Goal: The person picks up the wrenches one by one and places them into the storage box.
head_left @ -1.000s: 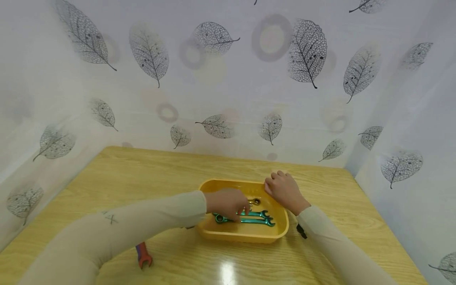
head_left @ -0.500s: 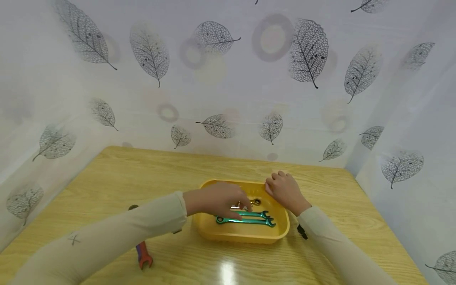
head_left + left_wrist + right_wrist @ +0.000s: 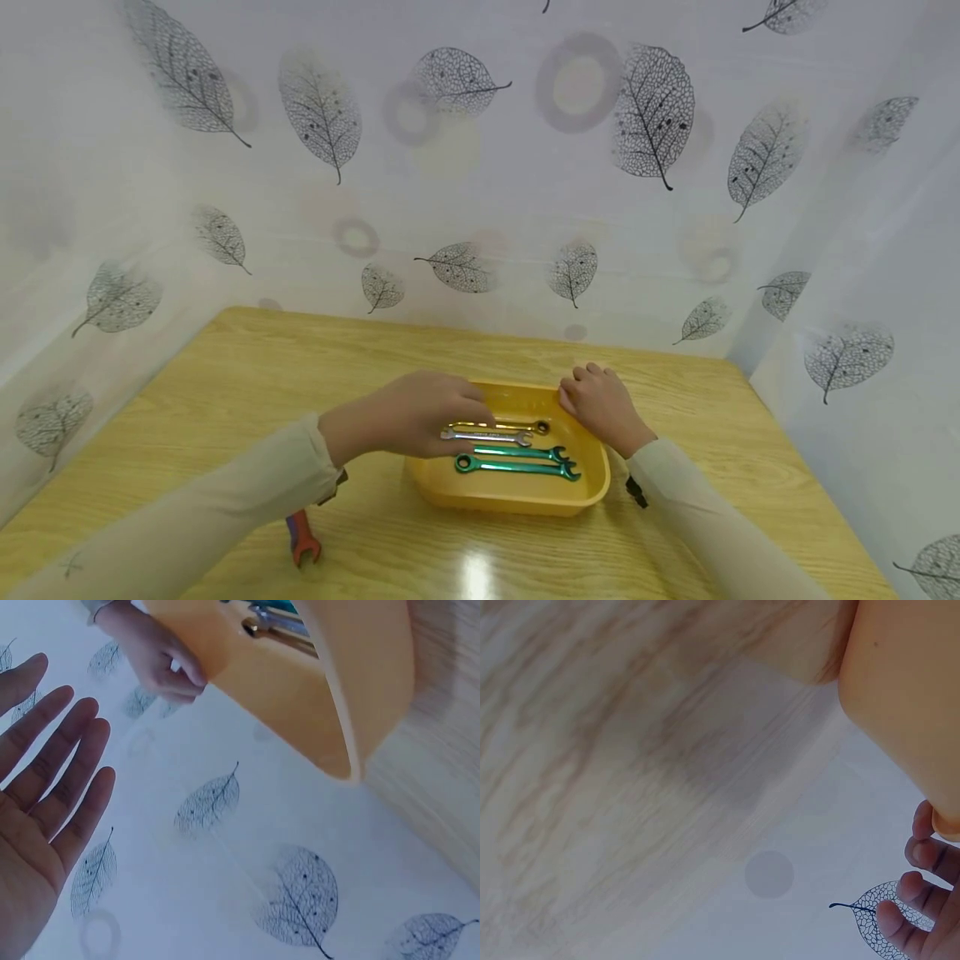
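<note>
A yellow plastic tray point(image 3: 517, 505) stands on the table, with several wrenches inside. Two are green, the nearer green wrench point(image 3: 517, 467) lying closest to the front wall; behind them are a silver wrench point(image 3: 487, 435) and a gold wrench point(image 3: 540, 427). My left hand point(image 3: 412, 414) hovers over the tray's left end and hides part of it. In the left wrist view that hand point(image 3: 49, 780) has its fingers extended and holds nothing. At the back right corner my right hand point(image 3: 600, 404) grips the rim, its fingers point(image 3: 924, 856) curled there.
A red and blue wrench point(image 3: 303, 537) lies on the wooden table point(image 3: 360, 542), left of the tray and partly under the left forearm. Leaf-printed sheeting point(image 3: 495, 183) hangs behind and beside the table.
My left hand has drawn back to the left from inside the tray, uncovering the silver wrench and more of the gold and green ones. The right hand stays at the rim.
</note>
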The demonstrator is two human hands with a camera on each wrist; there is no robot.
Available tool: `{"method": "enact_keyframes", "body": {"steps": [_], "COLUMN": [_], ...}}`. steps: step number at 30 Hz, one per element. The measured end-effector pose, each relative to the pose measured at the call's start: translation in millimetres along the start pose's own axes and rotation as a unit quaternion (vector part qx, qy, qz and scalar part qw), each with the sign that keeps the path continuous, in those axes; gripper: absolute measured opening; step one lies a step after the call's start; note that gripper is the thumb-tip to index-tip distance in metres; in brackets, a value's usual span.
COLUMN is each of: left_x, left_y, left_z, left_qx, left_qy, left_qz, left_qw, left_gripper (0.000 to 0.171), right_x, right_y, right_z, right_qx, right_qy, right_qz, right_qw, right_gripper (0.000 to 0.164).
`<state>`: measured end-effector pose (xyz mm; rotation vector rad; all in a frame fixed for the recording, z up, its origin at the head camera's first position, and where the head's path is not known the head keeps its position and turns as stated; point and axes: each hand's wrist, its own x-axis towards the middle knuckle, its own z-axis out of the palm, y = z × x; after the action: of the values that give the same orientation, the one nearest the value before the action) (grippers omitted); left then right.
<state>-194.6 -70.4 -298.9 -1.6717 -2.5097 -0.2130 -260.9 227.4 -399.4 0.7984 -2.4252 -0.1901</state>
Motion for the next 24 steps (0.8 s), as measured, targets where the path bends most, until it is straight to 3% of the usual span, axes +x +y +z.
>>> {"method": "enact_keyframes", "body": {"steps": [3, 10, 14, 18, 24], "left_x": [-11.8, -43.8, -62.2, -80.1, -109.1], "left_y": [-2.3, -11.6, -17.7, -22.5, -28.1], "left_z": [-3.4, -7.9, -9.9, -10.9, -3.6], "left_qx": [0.014, -0.014, -0.007, 0.001, -0.026], "left_qy": [0.017, 0.071, 0.099, 0.120, 0.134], "left_qz": [-0.004, -0.053, -0.066, -0.067, -0.091], "left_qw": [0.9997, 0.9960, 0.9928, 0.9905, 0.9864], "left_gripper": [0.029, 0.026, 0.026, 0.024, 0.023], "right_x": [0, 0, 0, 0, 1], "right_y": [0, 0, 0, -1, -1], "right_z": [0, 0, -1, -2, -1], "right_qx": [0.002, -0.003, -0.006, -0.004, 0.000], "right_qy": [-0.001, 0.008, -0.006, -0.012, 0.000], "right_qz": [0.001, -0.003, 0.000, 0.003, -0.003], "right_qw": [1.000, 1.000, 1.000, 1.000, 1.000], "right_gripper": [0.019, 0.019, 0.020, 0.021, 0.020]}}
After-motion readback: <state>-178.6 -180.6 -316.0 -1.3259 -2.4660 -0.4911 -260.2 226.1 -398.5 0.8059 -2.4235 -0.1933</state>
